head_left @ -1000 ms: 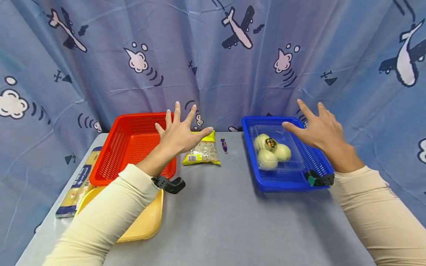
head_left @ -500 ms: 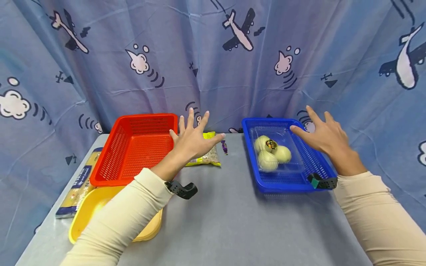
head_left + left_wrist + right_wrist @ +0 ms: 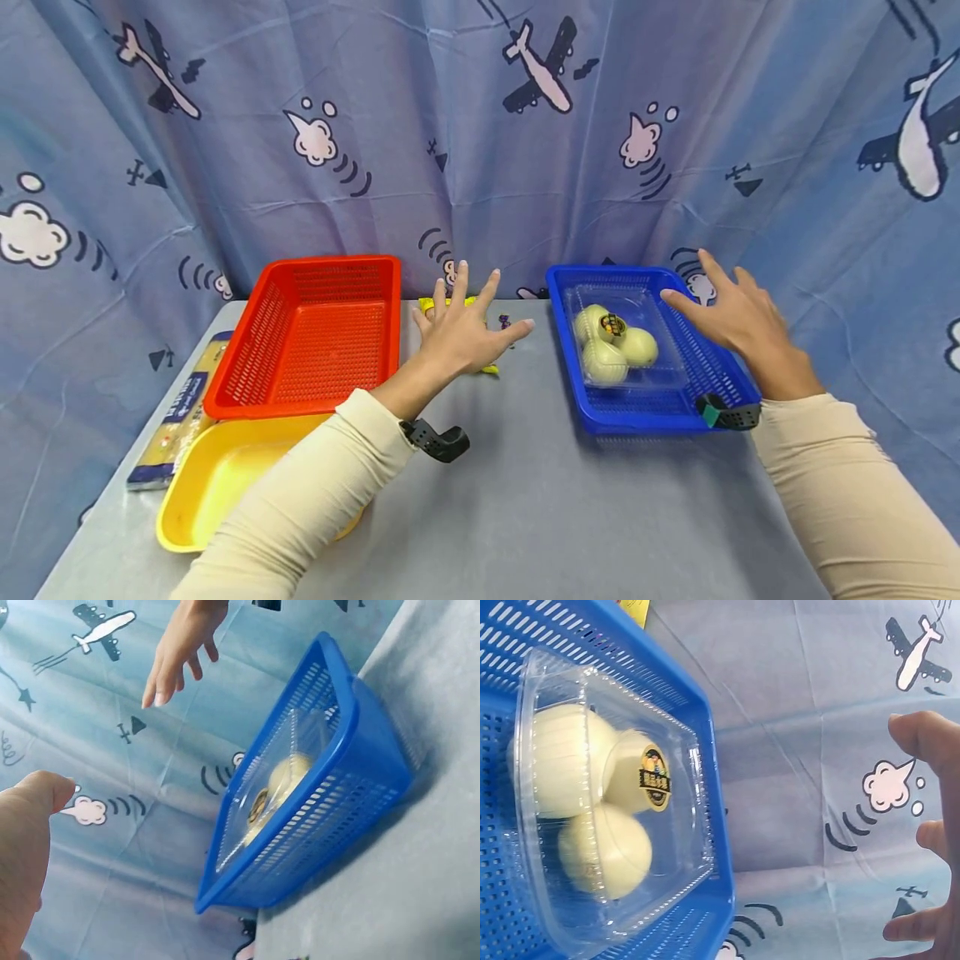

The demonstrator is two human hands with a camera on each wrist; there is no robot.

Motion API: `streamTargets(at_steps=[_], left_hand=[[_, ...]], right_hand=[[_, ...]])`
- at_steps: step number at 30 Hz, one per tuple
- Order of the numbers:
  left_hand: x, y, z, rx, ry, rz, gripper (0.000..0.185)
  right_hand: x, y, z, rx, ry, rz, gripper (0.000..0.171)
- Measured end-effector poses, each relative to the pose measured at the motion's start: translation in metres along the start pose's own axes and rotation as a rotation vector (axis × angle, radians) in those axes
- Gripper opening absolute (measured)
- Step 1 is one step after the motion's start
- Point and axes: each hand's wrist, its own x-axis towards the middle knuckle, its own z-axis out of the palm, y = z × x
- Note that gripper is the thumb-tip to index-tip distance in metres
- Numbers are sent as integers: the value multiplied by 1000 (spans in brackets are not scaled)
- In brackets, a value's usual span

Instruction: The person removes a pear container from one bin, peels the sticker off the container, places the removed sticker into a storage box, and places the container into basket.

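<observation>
My left hand (image 3: pixel 467 332) hovers with spread fingers over a yellow-edged bag (image 3: pixel 491 369), hiding most of it. Close to that thumb lies a small purple wrapped candy (image 3: pixel 505 320), partly covered. My right hand (image 3: pixel 738 319), fingers apart and holding nothing, is above the right side of a blue basket (image 3: pixel 600 421). Inside the basket sits a clear plastic clamshell box (image 3: pixel 682 870) with a black and gold sticker. Three pale round items (image 3: pixel 604 851), onion-like, show through its lid.
A red basket (image 3: pixel 333 333) stands at the back left. In front of it is a yellow bin (image 3: pixel 180 517), partly behind my left sleeve. A long printed packet (image 3: pixel 180 408) lies along the left table edge. A patterned curtain (image 3: pixel 450 125) hangs behind.
My left hand has moved right and somewhat nearer, from beside the red basket to over the bag. My right hand has shifted slightly right and down. The objects stay put.
</observation>
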Motion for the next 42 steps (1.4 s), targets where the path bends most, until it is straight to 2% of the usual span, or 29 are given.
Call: streamTargets(at_steps=[7,16,26,33,42], left_hand=[[-2,7,17,-28,-14,18,89],[-6,12,40,-118,-62,34,86],[-9,19,71,-126,-104,14,89],[-10,21,88,-151,-128,24,89],[-12,27,101,-168,-138,36,86]], right_hand=[[1,9,6,31,-19,13,98],[2,19,17,49,-45,26,100],[4,32,29,88,-50,10,98],[4,34,35,120,-74,24,99],[5,38,38,120,-104,23,99]])
